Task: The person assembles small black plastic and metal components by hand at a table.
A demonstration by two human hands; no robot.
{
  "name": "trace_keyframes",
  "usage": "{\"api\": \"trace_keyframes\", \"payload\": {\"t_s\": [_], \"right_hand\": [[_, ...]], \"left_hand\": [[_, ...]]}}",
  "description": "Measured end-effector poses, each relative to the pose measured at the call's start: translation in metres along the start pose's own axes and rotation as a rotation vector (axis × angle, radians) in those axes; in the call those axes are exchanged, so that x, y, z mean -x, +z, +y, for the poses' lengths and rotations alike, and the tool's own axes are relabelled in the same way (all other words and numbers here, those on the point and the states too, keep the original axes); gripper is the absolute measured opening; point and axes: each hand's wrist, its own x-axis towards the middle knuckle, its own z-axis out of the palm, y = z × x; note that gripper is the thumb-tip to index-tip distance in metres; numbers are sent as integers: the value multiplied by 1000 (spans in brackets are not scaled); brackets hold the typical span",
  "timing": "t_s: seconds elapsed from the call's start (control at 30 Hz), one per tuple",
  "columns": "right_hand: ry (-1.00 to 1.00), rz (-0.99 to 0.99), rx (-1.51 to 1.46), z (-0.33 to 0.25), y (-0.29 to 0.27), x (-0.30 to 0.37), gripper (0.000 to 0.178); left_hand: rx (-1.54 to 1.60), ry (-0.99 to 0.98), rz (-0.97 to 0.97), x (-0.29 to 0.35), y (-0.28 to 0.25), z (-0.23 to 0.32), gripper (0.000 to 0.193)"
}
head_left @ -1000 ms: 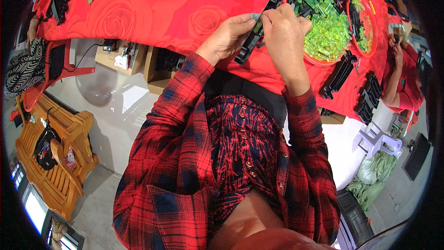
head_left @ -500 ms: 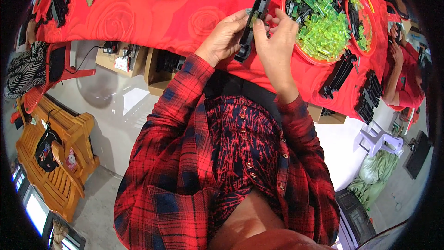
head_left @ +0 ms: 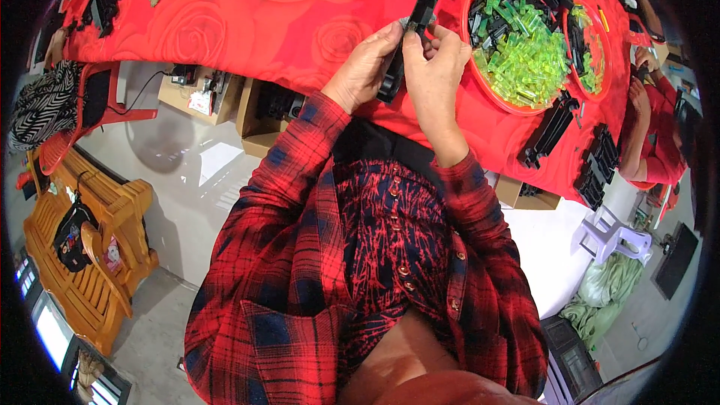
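Note:
My left hand (head_left: 365,67) grips a long black plastic strip (head_left: 426,1) from its left side, above the red tablecloth. The strip stands out away from me, with its near end showing between my hands. On its right side my right hand (head_left: 437,67) is closed, the thumb pressed against the strip and the fingers curled. Whether a small piece sits under that thumb is hidden. To the right stands a red basin (head_left: 471,67) with many yellow-green clear plastic pieces (head_left: 525,67) and small black pieces (head_left: 487,30).
A second red basin (head_left: 604,37) with similar pieces stands farther right. Black plastic parts (head_left: 547,133) lie near the table's right edge, others (head_left: 105,0) at the far left. Another person's arm (head_left: 636,120) shows at the right. A purple stool (head_left: 613,238) stands on the floor.
My right hand has moved in against the strip, and its fingers have curled more. A greenish bit seen by the thumb before is now hidden. The whole view has shifted slightly.

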Motion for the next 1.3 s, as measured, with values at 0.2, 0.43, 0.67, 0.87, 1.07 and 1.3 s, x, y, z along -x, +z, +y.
{"api": "trace_keyframes", "payload": {"t_s": [0.2, 0.43, 0.67, 0.87, 1.07, 1.3], "right_hand": [[-68, -5, 143, 7, 3, -2, 29], [-95, -5, 160, 8, 4, -1, 27], [-64, -53, 205, 14, 2, -4, 25], [98, -126, 47, 14, -2, -7, 26], [115, -226, 60, 13, -7, -13, 27], [-89, -164, 309, 18, -4, -9, 27]], "left_hand": [[-41, 14, 42, 3, 6, 2, 44], [-12, 38, 42, 5, 5, 1, 44], [17, 16, -43, 4, 1, 0, 45], [1, 11, 54, 3, 2, 1, 40], [1, 11, 78, 2, 5, 2, 38], [-74, -34, 107, 1, 0, -4, 40]]}}
